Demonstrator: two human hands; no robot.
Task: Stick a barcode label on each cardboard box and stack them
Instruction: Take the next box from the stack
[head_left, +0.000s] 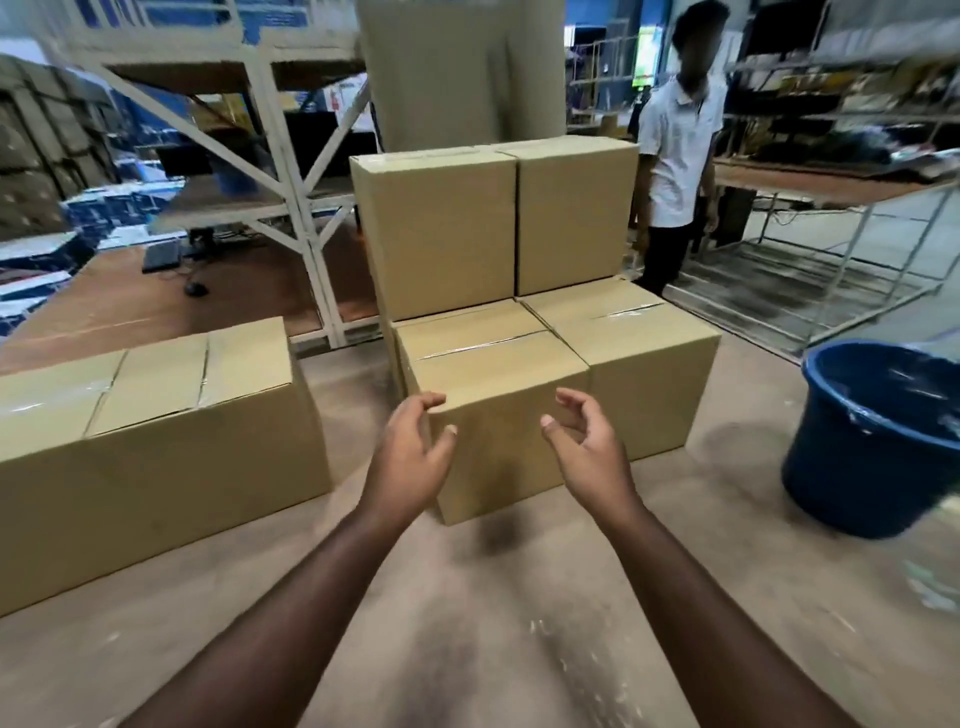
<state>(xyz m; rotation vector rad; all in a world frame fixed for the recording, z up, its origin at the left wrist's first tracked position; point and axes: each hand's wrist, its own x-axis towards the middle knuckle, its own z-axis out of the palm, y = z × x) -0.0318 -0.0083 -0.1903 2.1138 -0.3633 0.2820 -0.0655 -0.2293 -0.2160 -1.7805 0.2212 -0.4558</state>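
My left hand (410, 454) and right hand (584, 441) are both loosely spread and holding nothing, poised at the near cardboard box (498, 415) on the concrete floor (467, 623). Stacked boxes (493, 223) stand behind it. A blue bucket (872, 441) sits at the right.

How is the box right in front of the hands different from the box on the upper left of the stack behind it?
The front box sits on the floor; the upper-left box rests on another box in the stack. The front box shows its taped top seam, while the upper-left box shows mainly its plain front face. The left hand and right hand hover near the front box. Both are plain brown cardboard, and neither shows a barcode label.
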